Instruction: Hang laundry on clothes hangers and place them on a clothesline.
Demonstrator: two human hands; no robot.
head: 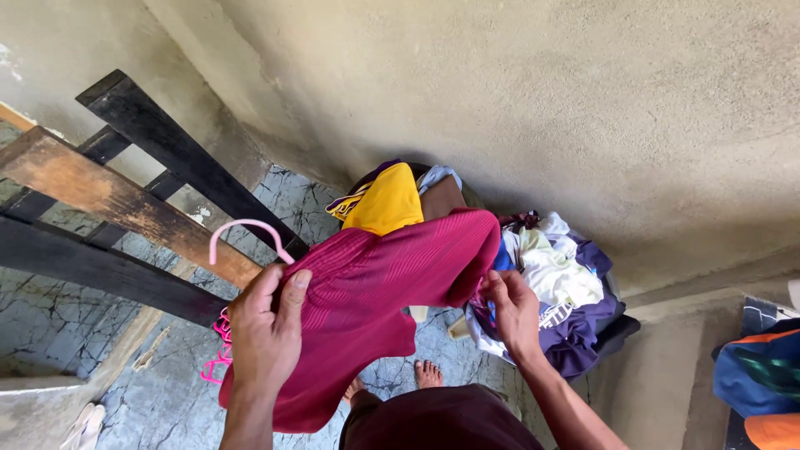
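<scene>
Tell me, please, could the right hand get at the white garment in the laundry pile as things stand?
Probably yes: the right hand pinches the maroon shirt just beside the white garment, which lies uncovered atop the pile; it must let go first.

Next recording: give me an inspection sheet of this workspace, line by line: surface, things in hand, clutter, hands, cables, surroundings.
Surface: cracked grey floor; bare feet show below the garment.
Things in hand: maroon shirt on a pink hanger, held up between both hands.
Clutter: pile of clothes against the wall, yellow garment on top; more pink hangers by the floor; folded blue and orange cloth at right.
Hands: left hand grips the shirt at the hanger; right hand pinches its sleeve edge.
Cables: nothing seen.
Surroundings: rough plaster wall; dark wooden planks leaning at left.
</scene>
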